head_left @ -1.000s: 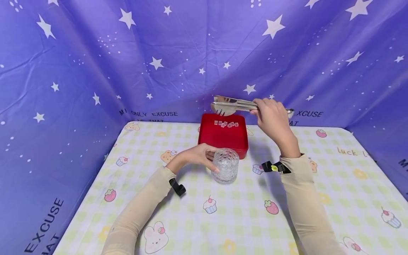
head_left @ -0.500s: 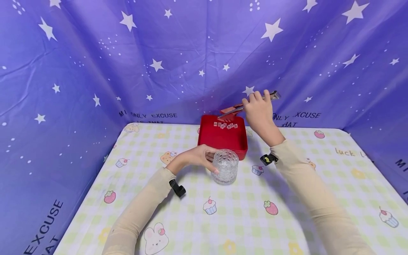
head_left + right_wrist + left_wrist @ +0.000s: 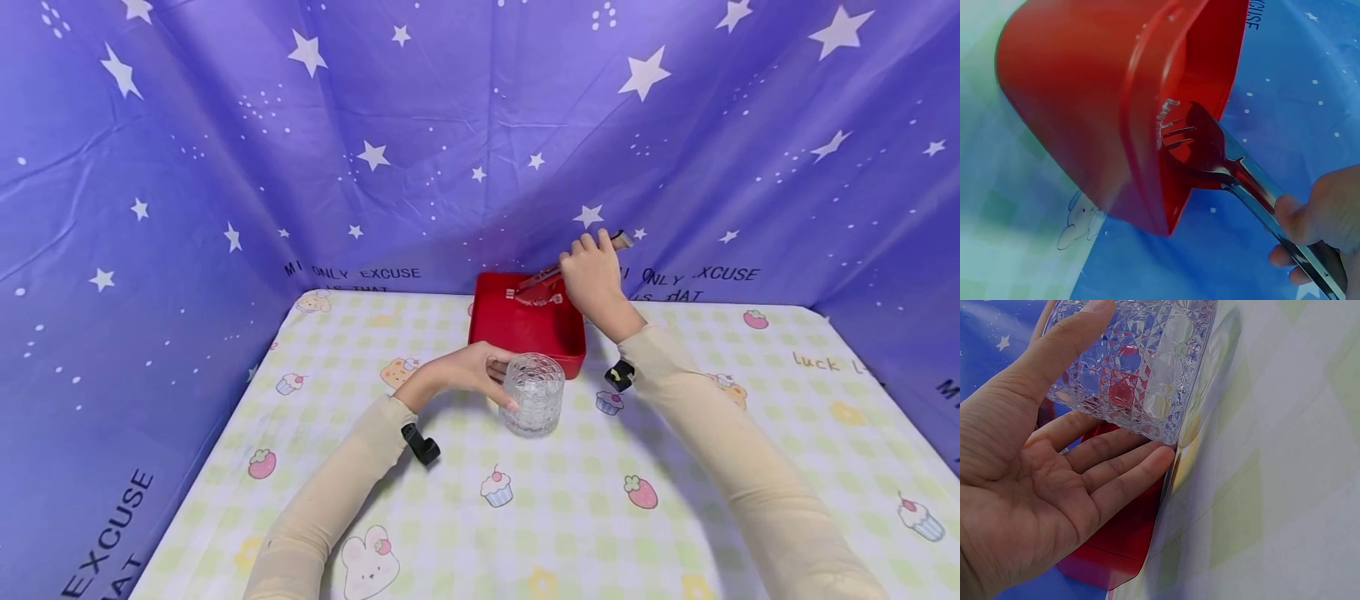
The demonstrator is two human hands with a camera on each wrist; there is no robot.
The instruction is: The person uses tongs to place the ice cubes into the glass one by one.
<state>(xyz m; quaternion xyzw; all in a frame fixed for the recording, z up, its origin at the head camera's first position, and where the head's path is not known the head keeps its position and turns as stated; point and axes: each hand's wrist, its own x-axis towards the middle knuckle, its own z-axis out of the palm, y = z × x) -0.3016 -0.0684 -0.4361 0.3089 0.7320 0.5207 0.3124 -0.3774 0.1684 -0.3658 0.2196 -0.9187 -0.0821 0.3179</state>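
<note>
The left hand (image 3: 476, 371) grips a glass (image 3: 536, 400) on the counter (image 3: 570, 517). At its twelve o'clock, the red box (image 3: 517, 335) holds clear pieces (image 3: 510, 293); from one o'clock, the right hand (image 3: 592, 273) grips tongs (image 3: 1235, 174) reaching in, where a light pinch should suit. The starry curtain (image 3: 427, 108) close behind may crowd the tongs.

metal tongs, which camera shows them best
The right wrist view shows the metal tongs largest, their tips inside the red box. The head view shows them small, partly behind the right hand; the left wrist view lacks them.
</note>
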